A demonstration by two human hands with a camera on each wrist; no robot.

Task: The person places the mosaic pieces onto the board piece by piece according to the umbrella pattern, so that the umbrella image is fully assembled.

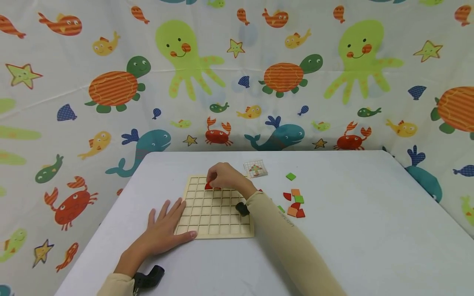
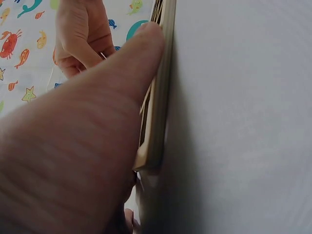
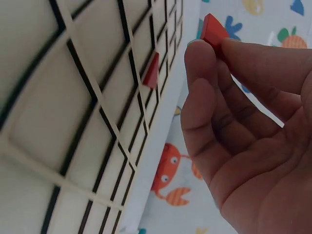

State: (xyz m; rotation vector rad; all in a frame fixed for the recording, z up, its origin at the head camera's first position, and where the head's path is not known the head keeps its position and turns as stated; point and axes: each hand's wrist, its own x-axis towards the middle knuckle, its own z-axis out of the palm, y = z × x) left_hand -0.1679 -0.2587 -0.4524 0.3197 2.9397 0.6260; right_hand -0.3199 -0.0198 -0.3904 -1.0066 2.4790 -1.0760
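The right hand [image 1: 226, 176] is over the far part of a wooden grid board [image 1: 218, 230]. Its thumb and fingertips pinch a small red piece [image 3: 214, 33] with a pointed corner, held off the board in the right wrist view. Another red piece [image 3: 151, 72] lies in one of the cells below. Fingers spread, the left hand [image 1: 163, 230] rests at the board's left side, its thumb lying over the near left corner. In the left wrist view the thumb [image 2: 141, 53] lies along the edge of the board [image 2: 155, 126].
A card with a printed grid picture [image 1: 255, 168] lies past the board's far right corner. Right of the board are several loose red, orange and green pieces [image 1: 292, 211], with a green piece [image 1: 290, 176] farther back. The right sleeve [image 1: 289, 234] partly covers others. A patterned curtain [image 1: 229, 102] hangs behind.
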